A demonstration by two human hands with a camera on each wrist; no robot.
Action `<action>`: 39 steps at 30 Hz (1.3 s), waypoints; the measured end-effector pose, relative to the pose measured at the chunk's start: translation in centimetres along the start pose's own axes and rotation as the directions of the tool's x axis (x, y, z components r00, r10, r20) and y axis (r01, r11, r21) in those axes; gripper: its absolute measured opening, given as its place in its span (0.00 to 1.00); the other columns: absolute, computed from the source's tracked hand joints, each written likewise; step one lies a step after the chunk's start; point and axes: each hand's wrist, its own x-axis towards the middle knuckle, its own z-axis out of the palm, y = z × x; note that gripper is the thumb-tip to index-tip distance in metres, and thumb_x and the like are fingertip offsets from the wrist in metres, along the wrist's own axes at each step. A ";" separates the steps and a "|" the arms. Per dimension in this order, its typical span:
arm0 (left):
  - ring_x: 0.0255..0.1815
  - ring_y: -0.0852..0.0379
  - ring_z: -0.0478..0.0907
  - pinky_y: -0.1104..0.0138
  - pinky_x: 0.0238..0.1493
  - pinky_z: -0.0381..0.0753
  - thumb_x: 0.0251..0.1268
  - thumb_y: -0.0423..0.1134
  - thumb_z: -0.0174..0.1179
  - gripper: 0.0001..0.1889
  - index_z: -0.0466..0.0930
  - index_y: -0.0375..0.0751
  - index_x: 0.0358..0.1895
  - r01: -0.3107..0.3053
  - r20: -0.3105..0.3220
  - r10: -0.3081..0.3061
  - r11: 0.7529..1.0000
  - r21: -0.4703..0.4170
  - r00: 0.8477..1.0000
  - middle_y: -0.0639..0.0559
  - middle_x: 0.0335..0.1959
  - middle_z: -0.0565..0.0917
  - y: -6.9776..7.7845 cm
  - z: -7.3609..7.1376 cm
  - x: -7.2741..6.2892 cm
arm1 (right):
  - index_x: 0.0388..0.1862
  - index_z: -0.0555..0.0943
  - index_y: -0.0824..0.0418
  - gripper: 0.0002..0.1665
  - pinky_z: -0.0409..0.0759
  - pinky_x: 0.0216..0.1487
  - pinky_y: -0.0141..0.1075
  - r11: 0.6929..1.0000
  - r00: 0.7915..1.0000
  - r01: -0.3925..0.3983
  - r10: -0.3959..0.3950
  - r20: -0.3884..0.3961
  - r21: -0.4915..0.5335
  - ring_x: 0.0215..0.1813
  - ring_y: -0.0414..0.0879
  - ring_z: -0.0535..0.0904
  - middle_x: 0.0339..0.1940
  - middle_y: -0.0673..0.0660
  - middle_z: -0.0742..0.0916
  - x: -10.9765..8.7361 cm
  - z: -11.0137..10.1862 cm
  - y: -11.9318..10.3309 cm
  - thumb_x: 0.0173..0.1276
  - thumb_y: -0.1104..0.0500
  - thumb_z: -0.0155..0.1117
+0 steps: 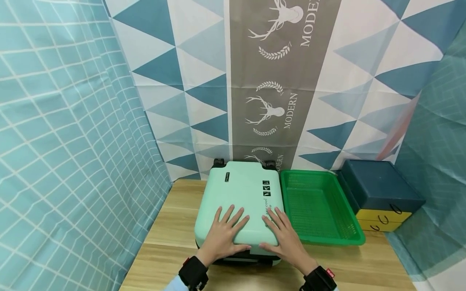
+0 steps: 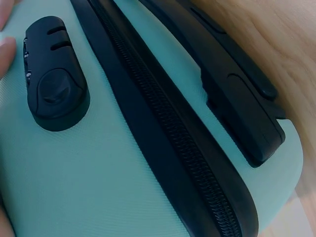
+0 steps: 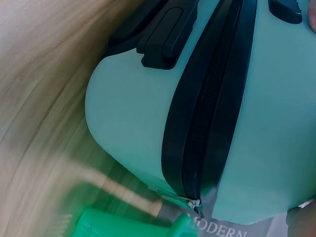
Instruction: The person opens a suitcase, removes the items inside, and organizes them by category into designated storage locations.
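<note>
A mint-green suitcase [image 1: 240, 190] lies flat on the wooden table, its black wheels [image 1: 269, 164] toward the back wall. My left hand [image 1: 225, 234] rests on the front left of its lid, fingers spread. On the front right lies my right hand [image 1: 287, 236], also with spread fingers, over part of the printed lettering. The left wrist view shows a black combination lock [image 2: 57, 74], the black-edged zipper [image 2: 163, 118] and a black handle [image 2: 237, 94] on the near side. A metal zipper pull [image 3: 193, 202] sits near the corner in the right wrist view.
Right of the suitcase stands a green plastic basket [image 1: 358, 238], close to its side. Beyond that is a dark blue box [image 1: 382, 182] with yellow drawers [image 1: 386, 220]. Patterned cloth [image 1: 204, 97] hangs behind the wooden table [image 1: 160, 246], and checked blue cloth [image 1: 73, 141] hangs at left.
</note>
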 end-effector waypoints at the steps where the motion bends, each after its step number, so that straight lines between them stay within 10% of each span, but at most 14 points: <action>1: 0.74 0.39 0.60 0.35 0.65 0.58 0.56 0.78 0.51 0.47 0.67 0.54 0.74 0.000 0.000 0.000 1.000 -0.002 1.000 0.48 0.74 0.66 0.0 0.0 0.0 | 0.76 0.65 0.60 0.48 0.45 0.75 0.53 1.000 1.000 0.001 -0.001 -0.001 0.001 0.77 0.64 0.52 0.77 0.64 0.63 0.0 0.0 0.0 0.66 0.33 0.62; 10: 0.74 0.38 0.59 0.34 0.65 0.55 0.58 0.78 0.48 0.46 0.67 0.54 0.74 0.014 -0.003 -0.014 1.000 -0.017 1.000 0.47 0.74 0.66 -0.3 -0.2 -0.3 | 0.72 0.69 0.62 0.41 0.48 0.75 0.49 0.990 0.989 -0.081 0.094 -0.115 0.116 0.75 0.62 0.57 0.75 0.63 0.67 0.0 0.8 -0.4 0.73 0.36 0.56; 14: 0.74 0.38 0.60 0.33 0.65 0.54 0.58 0.78 0.50 0.46 0.67 0.54 0.74 0.020 0.002 -0.020 0.999 -0.030 1.000 0.47 0.74 0.65 -0.2 -0.4 -0.5 | 0.61 0.75 0.70 0.20 0.65 0.67 0.43 0.970 0.897 -0.196 0.236 -0.375 0.142 0.62 0.61 0.73 0.62 0.66 0.78 -1.6 1.5 -0.8 0.75 0.60 0.55; 17: 0.74 0.38 0.59 0.33 0.65 0.53 0.57 0.77 0.53 0.46 0.66 0.54 0.75 0.023 0.006 -0.023 0.999 -0.036 1.000 0.47 0.75 0.64 -0.1 -0.4 -0.6 | 0.52 0.78 0.72 0.15 0.78 0.39 0.37 0.947 0.816 -0.316 0.300 -0.494 0.053 0.38 0.54 0.80 0.46 0.65 0.82 -3.1 2.1 -0.8 0.66 0.72 0.55; 21: 0.74 0.38 0.59 0.33 0.66 0.52 0.55 0.76 0.55 0.47 0.67 0.53 0.74 0.024 0.000 -0.024 0.999 -0.036 1.000 0.47 0.75 0.65 -0.2 -0.5 -0.5 | 0.45 0.82 0.70 0.13 0.65 0.15 0.30 0.905 0.826 -0.421 0.359 -0.435 -0.053 0.18 0.39 0.71 0.36 0.61 0.84 -4.4 2.4 -0.1 0.60 0.73 0.61; 32: 0.74 0.37 0.60 0.31 0.64 0.53 0.56 0.75 0.56 0.46 0.67 0.52 0.74 0.012 -0.015 -0.012 0.998 -0.057 1.000 0.46 0.75 0.65 -0.2 -0.2 -0.2 | 0.58 0.79 0.71 0.22 0.61 0.12 0.34 0.804 0.804 -0.593 0.587 -0.090 -0.051 0.13 0.40 0.67 0.40 0.69 0.87 -5.3 3.0 0.0 0.64 0.72 0.65; 39: 0.74 0.38 0.58 0.31 0.64 0.52 0.56 0.76 0.55 0.47 0.66 0.53 0.75 0.020 -0.002 -0.020 0.998 -0.059 1.000 0.47 0.75 0.63 -0.1 -0.3 -0.3 | 0.56 0.77 0.69 0.20 0.62 0.14 0.32 0.829 0.818 -0.558 0.549 -0.172 -0.008 0.15 0.40 0.70 0.29 0.64 0.86 -5.6 4.2 0.7 0.65 0.71 0.66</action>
